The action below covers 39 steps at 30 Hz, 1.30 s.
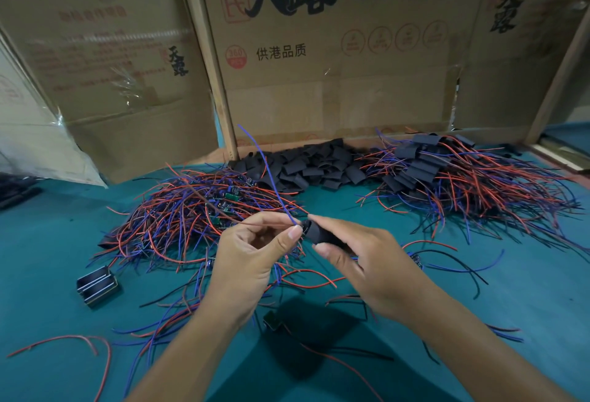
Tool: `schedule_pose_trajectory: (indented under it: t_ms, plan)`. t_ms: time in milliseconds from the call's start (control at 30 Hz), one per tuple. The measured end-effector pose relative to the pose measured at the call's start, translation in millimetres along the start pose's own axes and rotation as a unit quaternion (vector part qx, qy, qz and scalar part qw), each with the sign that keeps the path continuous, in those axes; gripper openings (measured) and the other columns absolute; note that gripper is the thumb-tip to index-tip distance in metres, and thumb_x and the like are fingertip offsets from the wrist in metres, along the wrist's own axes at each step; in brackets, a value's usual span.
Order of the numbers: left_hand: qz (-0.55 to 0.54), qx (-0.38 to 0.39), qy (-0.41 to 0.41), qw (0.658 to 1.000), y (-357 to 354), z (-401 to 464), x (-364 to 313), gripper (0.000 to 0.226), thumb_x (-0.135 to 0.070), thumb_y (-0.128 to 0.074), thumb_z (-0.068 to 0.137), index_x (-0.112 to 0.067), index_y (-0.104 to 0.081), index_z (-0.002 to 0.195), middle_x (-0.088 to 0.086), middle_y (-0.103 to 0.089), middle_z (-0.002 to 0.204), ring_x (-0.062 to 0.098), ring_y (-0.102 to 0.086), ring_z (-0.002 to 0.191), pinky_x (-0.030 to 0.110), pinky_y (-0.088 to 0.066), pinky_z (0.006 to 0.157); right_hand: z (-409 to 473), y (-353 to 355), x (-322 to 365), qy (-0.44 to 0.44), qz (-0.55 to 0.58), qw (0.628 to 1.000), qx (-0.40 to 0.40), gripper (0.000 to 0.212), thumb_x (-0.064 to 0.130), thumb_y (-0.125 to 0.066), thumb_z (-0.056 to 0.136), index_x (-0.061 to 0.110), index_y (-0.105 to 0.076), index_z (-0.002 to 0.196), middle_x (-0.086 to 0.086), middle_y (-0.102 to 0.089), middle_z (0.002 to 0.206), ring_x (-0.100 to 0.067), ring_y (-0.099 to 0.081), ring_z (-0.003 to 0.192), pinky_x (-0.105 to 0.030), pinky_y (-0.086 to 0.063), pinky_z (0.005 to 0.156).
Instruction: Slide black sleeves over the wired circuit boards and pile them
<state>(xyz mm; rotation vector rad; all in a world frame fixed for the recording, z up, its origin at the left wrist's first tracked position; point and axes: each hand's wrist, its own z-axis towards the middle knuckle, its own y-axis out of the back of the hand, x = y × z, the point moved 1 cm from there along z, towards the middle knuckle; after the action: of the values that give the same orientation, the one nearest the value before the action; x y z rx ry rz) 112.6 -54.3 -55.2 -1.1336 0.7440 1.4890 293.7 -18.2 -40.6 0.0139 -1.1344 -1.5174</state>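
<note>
Black sleeve [322,233]: held above the surface, gripped by right hand [367,261]. Left hand [252,251] pinches blue wire [271,175] at its mouth (board unseen). Risk: wires snagging, buckling on entry.

A teal tabletop [526,290] is seen spread under everything. Printed cardboard boxes [335,50] are stood up along the back. Clear plastic wrap [35,143] is draped at far left, and a small black-and-metal part [97,285] is laid at lower left.
</note>
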Motion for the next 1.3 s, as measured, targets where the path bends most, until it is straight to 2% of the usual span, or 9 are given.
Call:
schedule_pose_trajectory:
  t_ms: [100,333,700,833,1000,1100,1167,1233,1300]
  plan:
    - [0.000,-0.004,-0.009,1.000,-1.7,-1.2,-1.7,0.020,-0.031,-0.083,0.067,-0.020,-0.077,0.083,-0.002,-0.073,0.079,0.007,-0.062,0.072,0.016,-0.050,0.070,0.3,0.3,-1.0,-0.006,0.010,1.000,0.016,0.041,0.031,-0.052,0.095,0.017,-0.056,0.134,0.006,-0.066,0.124,-0.005,-0.056,0.110,-0.012,-0.040,0.091]
    - [-0.001,0.011,-0.007,1.000,-5.7,-3.8,-0.9,0.007,-0.020,-0.076,0.075,-0.022,-0.078,0.081,-0.005,-0.072,0.080,0.004,-0.062,0.075,0.014,-0.049,0.072,-0.3,0.0,-2.2,-0.020,0.024,1.000,-0.002,0.039,0.032,-0.055,0.094,0.018,-0.058,0.130,0.021,-0.059,0.113,0.007,-0.054,0.105,-0.001,-0.034,0.088]
    - [0.026,0.018,-0.008,0.999,-8.6,-4.9,0.3,0.018,-0.022,-0.070,0.078,-0.006,-0.073,0.086,-0.005,-0.072,0.081,0.001,-0.063,0.077,0.013,-0.048,0.069,-3.0,-4.7,-2.4,-0.034,0.034,0.999,0.004,0.030,0.029,-0.045,0.100,0.025,-0.056,0.127,0.009,-0.068,0.107,-0.009,-0.064,0.094,-0.027,-0.048,0.082]
    - [0.026,0.025,-0.013,0.999,-8.3,-4.9,2.4,0.016,-0.021,-0.070,0.080,-0.007,-0.074,0.084,-0.003,-0.071,0.080,0.002,-0.061,0.075,0.014,-0.047,0.068,-2.8,-4.8,-0.4,-0.007,0.018,1.000,0.002,0.023,0.021,-0.056,0.096,0.021,-0.060,0.118,0.007,-0.067,0.099,-0.008,-0.060,0.088,-0.022,-0.045,0.079]
    - [0.034,0.035,-0.029,0.998,-9.1,-4.6,7.1,0.006,-0.024,-0.076,0.086,-0.018,-0.077,0.083,-0.007,-0.069,0.076,-0.001,-0.058,0.071,0.012,-0.046,0.068,-3.1,-4.9,-2.9,-0.015,-0.035,0.999,-0.014,0.014,0.017,-0.057,0.096,0.019,-0.062,0.109,0.017,-0.055,0.076,-0.002,-0.046,0.068,-0.013,-0.037,0.064]
    - [-0.022,0.026,-0.014,0.999,-4.4,-1.9,11.0,0.019,-0.034,-0.073,0.079,-0.023,-0.075,0.095,-0.008,-0.063,0.076,0.005,-0.052,0.067,0.015,-0.044,0.062,-1.0,6.5,-12.1,-0.045,-0.073,0.996,-0.024,0.015,0.022,-0.056,0.097,0.021,-0.062,0.111,0.017,-0.054,0.080,-0.003,-0.044,0.071,-0.020,-0.035,0.066]
    - [-0.073,0.011,0.003,0.997,2.1,2.0,12.9,0.024,-0.034,-0.072,0.078,-0.022,-0.073,0.099,-0.005,-0.057,0.074,0.011,-0.045,0.063,0.019,-0.039,0.056,7.3,22.3,-23.4,-0.054,-0.119,0.991,-0.030,0.019,0.022,-0.056,0.097,0.018,-0.063,0.115,0.009,-0.059,0.093,-0.011,-0.052,0.087,-0.024,-0.037,0.076]
    - [-0.018,-0.023,-0.004,1.000,10.4,6.0,16.2,0.019,-0.032,-0.070,0.081,-0.025,-0.071,0.098,-0.006,-0.055,0.072,0.010,-0.044,0.060,0.020,-0.037,0.055,22.8,44.9,-36.9,-0.037,-0.202,0.978,-0.046,0.025,0.020,-0.059,0.096,0.012,-0.065,0.119,-0.003,-0.059,0.105,-0.021,-0.051,0.101,-0.027,-0.037,0.085]
    - [0.146,-0.054,-0.054,0.986,20.6,9.3,20.9,0.010,-0.031,-0.064,0.085,-0.032,-0.067,0.095,-0.009,-0.060,0.072,0.005,-0.050,0.062,0.017,-0.041,0.059,44.1,73.4,-55.8,0.009,-0.330,0.941,-0.071,0.026,0.014,-0.067,0.090,0.005,-0.067,0.115,-0.013,-0.059,0.099,-0.032,-0.053,0.095,-0.037,-0.044,0.081]
